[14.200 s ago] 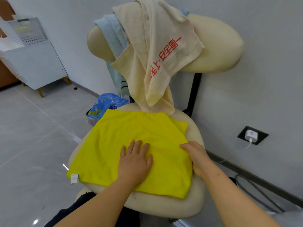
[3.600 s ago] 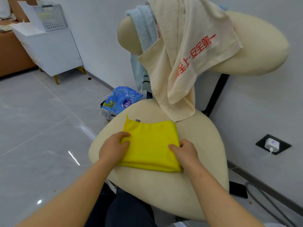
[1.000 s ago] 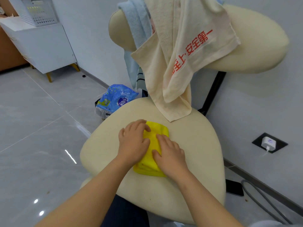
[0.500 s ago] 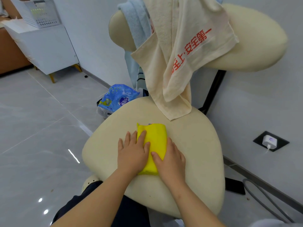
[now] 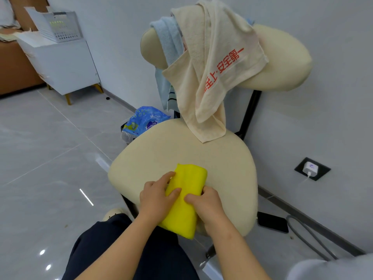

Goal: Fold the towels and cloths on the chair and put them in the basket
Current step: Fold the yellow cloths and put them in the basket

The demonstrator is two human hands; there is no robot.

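Yellow folded cloth (image 5: 186,197) at the chair (image 5: 232,168) seat's front edge, my left hand (image 5: 157,197) and right hand (image 5: 205,203) gripping it

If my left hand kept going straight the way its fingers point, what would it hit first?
The folded yellow cloth the left hand now holds; beyond that, bare chair seat, then probably the beige towel's hanging end, though depth is unclear.

pale grey wall (image 5: 125,47) and glossy grey tiled floor (image 5: 40,148) — a white cabinet (image 5: 66,65) on wooden legs stands left.
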